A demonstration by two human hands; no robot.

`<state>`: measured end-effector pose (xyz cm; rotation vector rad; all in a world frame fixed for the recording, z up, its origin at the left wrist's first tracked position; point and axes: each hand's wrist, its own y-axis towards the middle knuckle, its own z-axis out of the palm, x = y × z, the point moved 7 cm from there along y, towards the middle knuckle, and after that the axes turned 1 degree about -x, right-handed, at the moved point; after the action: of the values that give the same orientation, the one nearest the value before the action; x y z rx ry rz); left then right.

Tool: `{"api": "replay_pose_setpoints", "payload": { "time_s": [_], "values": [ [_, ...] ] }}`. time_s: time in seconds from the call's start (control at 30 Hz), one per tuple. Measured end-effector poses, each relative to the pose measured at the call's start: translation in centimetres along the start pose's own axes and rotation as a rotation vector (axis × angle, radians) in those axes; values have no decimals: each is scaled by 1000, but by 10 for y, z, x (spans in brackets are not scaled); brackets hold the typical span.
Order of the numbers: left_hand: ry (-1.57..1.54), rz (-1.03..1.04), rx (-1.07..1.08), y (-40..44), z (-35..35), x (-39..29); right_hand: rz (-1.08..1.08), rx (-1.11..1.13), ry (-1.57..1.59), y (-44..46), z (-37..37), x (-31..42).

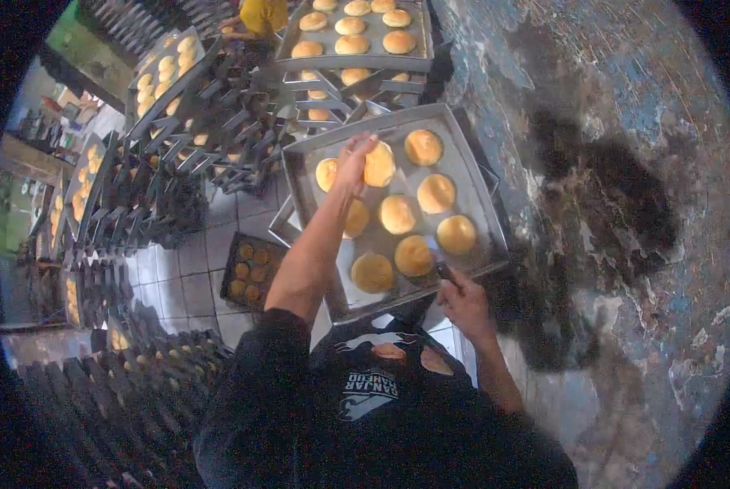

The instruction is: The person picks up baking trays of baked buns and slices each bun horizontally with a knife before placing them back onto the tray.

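Observation:
A metal baking tray (342, 295) with several golden round buns lies tilted in front of me. Near its far side, the fingers of my left hand (354, 161) are closed on a bun (379, 166), which appears raised at an angle. My right hand (466, 306), at the tray's near right edge, grips a dark-handled tool (444, 270). The tool's thin pale end reaches toward a bun (414, 256) in the near row; its exact kind is hard to make out. Another bun (326, 174) sits just left of my left hand, partly covered by it.
Beyond my tray stands a stack of trays (355, 63) with buns. More stacked trays (165, 106) fill the left side. A dark tray (228, 285) of buns rests on the tiled floor (194, 289). A stained, peeling wall (617, 163) runs along the right. Someone in a yellow shirt (265, 18) is at the back.

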<state>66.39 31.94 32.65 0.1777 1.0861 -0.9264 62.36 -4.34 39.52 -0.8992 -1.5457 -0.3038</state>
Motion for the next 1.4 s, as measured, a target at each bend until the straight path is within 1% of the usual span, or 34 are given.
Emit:
{"api": "replay_pose_setpoints", "payload": {
  "time_s": [0.03, 0.1, 0.17, 0.2, 0.23, 0.27, 0.3, 0.33, 0.37, 0.4, 0.47, 0.5, 0.57, 0.6, 0.67, 0.7, 0.73, 0.77, 0.8, 0.87, 0.9, 0.97, 1.0, 1.03, 1.07, 1.1, 1.13, 1.17, 1.23, 1.27, 1.33, 1.4],
  "values": [
    [190, 23, -72, 25, -20, 12, 109, -42, 11, -8, -7, -9],
    [384, 40, -134, 29, -25, 16, 87, -66, 2, -14, -13, -32],
    [819, 466, -368, 8, -25, -12, 56, -85, -2, -17, -20, -40],
    [819, 514, -314, 0, -19, -12, 108, -81, 53, -22, -22, -40],
    [829, 517, -312, -12, -19, -8, 158, -73, 109, -25, -21, -42],
    [989, 380, -178, -38, 2, -5, 155, -71, 118, -25, -21, -45],
    [1141, 239, -43, -61, 18, 8, 94, -88, 72, -24, -24, -45],
    [1220, 264, -40, -75, 21, 23, 32, -105, 23, -24, -27, -44],
    [1298, 289, -40, -82, 19, 41, 25, -101, 26, -25, -27, -42],
    [1300, 297, -49, -76, 8, 60, 35, -105, 20, -24, -27, -39],
    [1465, 390, -44, -64, -6, 90, 30, -105, 15, -21, -31, -35],
    [1467, 400, -50, -76, 8, 74, -21, -99, -1, -19, -33, -31],
    [1463, 355, 150, -100, 37, 60, -79, -87, -15, -20, -35, -23],
    [1467, 364, 141, -107, 38, 64, -87, -80, 18, -23, -36, -17],
    [1237, 316, 87, -128, 40, 69, -100, -73, 52, -26, -39, -14],
    [1237, 320, 85, -137, 44, 66, -48, -42, 39, -26, -38, -21],
    [1013, 227, 71, -143, 42, 64, 3, -12, 26, -27, -38, -26],
    [789, 138, 59, -149, 41, 61, -5, -11, 27, -29, -37, -24],
    [791, 144, 56, -149, 37, 59, -42, 15, 66, -32, -33, -18],
    [135, 38, 139, -144, 33, 56, -91, 55, 105, -37, -26, -8],
    [137, 53, 130, -145, 30, 52, -82, 77, 99, -38, -23, -3],
    [-484, -20, 115, -146, 28, 48, -88, 113, 90, -41, -15, 5],
    [-578, -24, 25, -147, 22, 47, -131, 109, 88, -44, -12, 10],
    [-581, -10, 21, -148, 20, 44, -173, 104, 86, -47, -10, 16],
    [-676, 4, 70, -151, 22, 38, -181, 113, 83, -52, -8, 21],
    [-771, 18, 120, -153, 26, 33, -143, 138, 77, -56, -7, 25],
    [-752, 31, 53, -154, 25, 34, -105, 162, 71, -59, -4, 25],
    [-752, 39, 52, -156, 26, 31, -110, 168, 70, -61, -2, 23],
    [-790, 41, 50, -159, 29, 28, -209, 150, 98, -65, 2, 21],
    [-781, 43, 35, -160, 32, 26, -210, 151, 98, -67, 3, 19],
    [-779, 45, 72, -160, 36, 24, -281, 119, 16, -70, 2, 21],
    [-776, 43, 108, -159, 39, 25, -266, 102, -23, -74, -1, 24]
  ]
}}
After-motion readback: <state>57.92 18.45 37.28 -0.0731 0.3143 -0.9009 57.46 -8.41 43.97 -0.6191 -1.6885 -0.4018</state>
